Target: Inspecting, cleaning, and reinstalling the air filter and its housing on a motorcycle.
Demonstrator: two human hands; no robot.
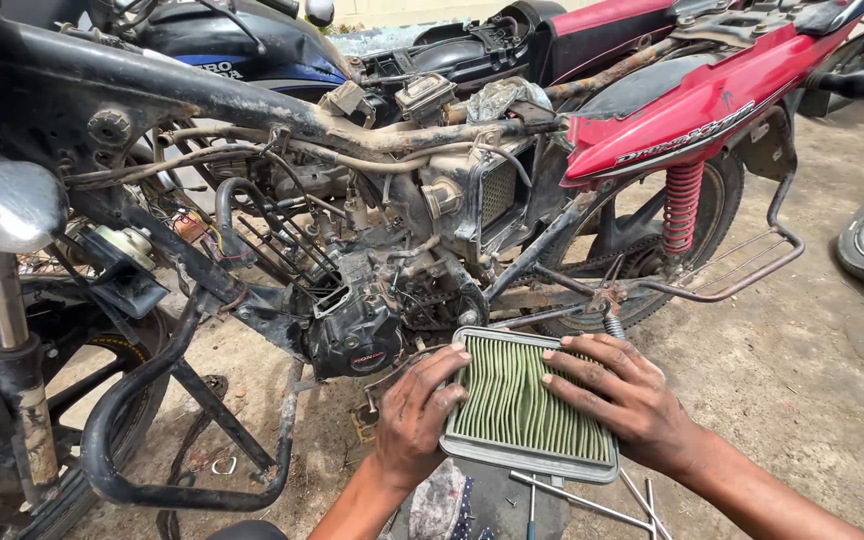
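Dirt yard, outdoor repair spot; stripped motorcycle (pixel 352 240) on its stand, frame and engine (pixel 357 335) bare, red tail panel (pixel 692 120) and red spring (pixel 682 205) behind. Item: rectangular air filter (pixel 530 408), green pleats in a grey frame, held flat in front of the engine, low and centre. Left hand (pixel 414 420) clamps the near-left edge, fingers curled over the frame onto the pleats. Right hand (pixel 627 400) lies on top, fingers spread across the pleats. Step in hand, by judgement: inspection of the pleats. Next move calls for a steady, level grip on both edges. Metal tools (pixel 577 500) and a rag (pixel 442 505) lie just below.
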